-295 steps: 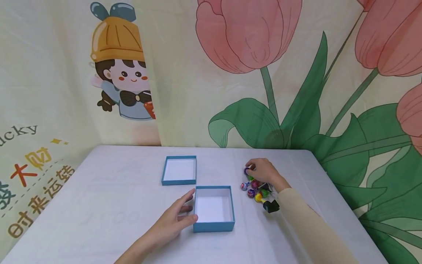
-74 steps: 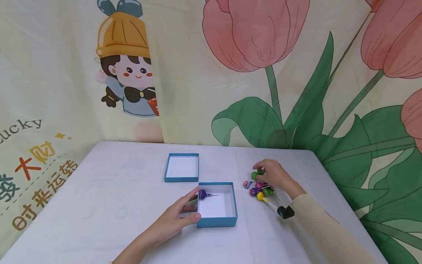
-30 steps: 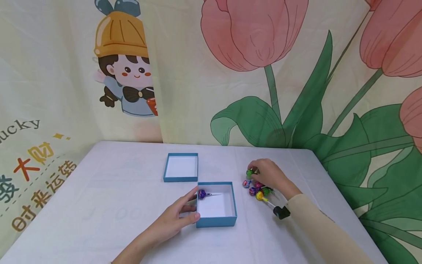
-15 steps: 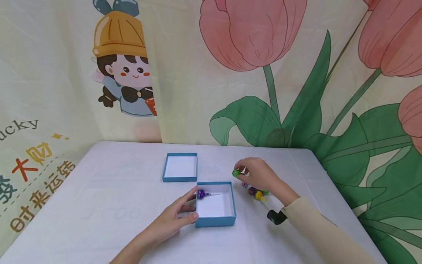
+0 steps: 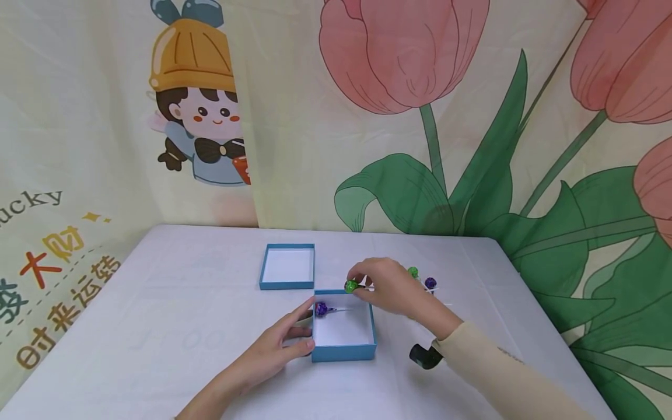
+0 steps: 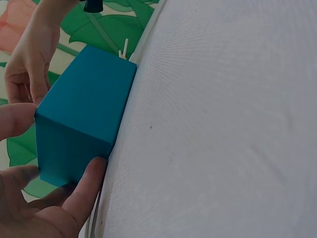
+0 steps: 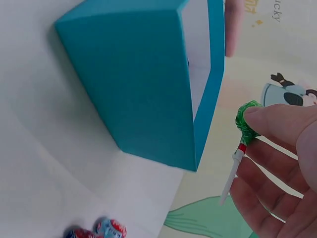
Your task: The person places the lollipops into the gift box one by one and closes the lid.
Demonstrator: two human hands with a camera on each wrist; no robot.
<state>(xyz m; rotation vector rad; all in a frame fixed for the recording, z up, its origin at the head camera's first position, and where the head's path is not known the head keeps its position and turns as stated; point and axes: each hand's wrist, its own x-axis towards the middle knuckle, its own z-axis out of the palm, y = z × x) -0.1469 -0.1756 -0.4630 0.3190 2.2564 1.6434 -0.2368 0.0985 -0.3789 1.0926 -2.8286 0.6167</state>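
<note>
My right hand [image 5: 394,286] pinches a green-wrapped lollipop [image 5: 350,286] between thumb and fingers, above the back right rim of an open blue box [image 5: 343,353]. In the right wrist view the lollipop's wrapper [image 7: 247,116] is under the thumb, and its white stick points down. A purple lollipop [image 5: 321,308] lies inside the box at the back left. My left hand [image 5: 278,335] rests against the box's left side, its fingers fairly straight and the thumb at the front left corner. The left wrist view shows these fingertips touching the blue walls.
A shallow blue lid [image 5: 287,286] lies behind the box. Right of my right hand, a green lollipop [image 5: 413,272] and a purple lollipop [image 5: 430,283] show on the white table; my forearm hides others. A black device [image 5: 425,356] sits at my right wrist.
A purple lollipop has come into the box since the oldest frame. My right hand has lifted the green lollipop from the pile and moved left to the box. My left hand stays put.
</note>
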